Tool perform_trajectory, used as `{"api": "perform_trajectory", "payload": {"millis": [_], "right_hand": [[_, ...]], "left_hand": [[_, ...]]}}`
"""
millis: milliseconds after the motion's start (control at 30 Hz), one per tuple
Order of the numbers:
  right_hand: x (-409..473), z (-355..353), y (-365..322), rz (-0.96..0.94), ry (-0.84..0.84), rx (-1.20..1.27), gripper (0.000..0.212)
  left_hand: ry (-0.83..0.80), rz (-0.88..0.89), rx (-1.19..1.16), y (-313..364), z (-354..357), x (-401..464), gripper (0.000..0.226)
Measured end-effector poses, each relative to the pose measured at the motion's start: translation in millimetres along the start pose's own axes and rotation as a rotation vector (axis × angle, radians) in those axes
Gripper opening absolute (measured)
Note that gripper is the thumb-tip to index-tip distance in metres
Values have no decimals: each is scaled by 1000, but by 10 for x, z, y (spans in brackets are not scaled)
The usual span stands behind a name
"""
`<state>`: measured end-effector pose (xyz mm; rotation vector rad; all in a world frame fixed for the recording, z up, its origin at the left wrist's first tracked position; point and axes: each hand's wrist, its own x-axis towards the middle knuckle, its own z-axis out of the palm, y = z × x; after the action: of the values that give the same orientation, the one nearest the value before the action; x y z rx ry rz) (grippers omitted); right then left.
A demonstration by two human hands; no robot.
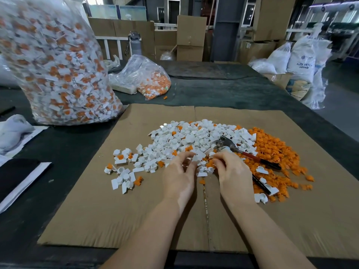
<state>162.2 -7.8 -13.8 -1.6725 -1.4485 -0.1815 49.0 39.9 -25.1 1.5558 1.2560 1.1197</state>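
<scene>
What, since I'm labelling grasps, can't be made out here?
Head view only:
Left hand: its back hides the fingers' tips, so the hold is unclear.
Right hand: same, fingers curled under.
Pliers: one handle passes under that hand.
Big bag: contents blurred, top cut off.

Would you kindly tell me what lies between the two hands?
In the head view, white caps and orange pieces lie on the cardboard between the left hand and right hand.

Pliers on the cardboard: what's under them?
The pliers lie on the pile: head on white plastic caps, handles over orange plastic pieces. The right hand covers part of one handle; whatever lies directly beneath the tool is hidden.
</scene>
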Motion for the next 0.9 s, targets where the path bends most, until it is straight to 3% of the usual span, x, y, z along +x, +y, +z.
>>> {"api": "perform_trajectory", "payload": {"millis": [167, 467, 900], "right_hand": [[-107, -13, -16, 98, -56, 130, 7], [-139, -12, -27, 109, -41, 169, 6], [-141, 13, -44, 15, -35, 24, 16]], "left_hand": [[-79, -3, -91, 14, -29, -14, 23], [-98, -12, -126, -1, -34, -32, 20], [-113, -6, -148, -22, -21, -28, 23]]}}
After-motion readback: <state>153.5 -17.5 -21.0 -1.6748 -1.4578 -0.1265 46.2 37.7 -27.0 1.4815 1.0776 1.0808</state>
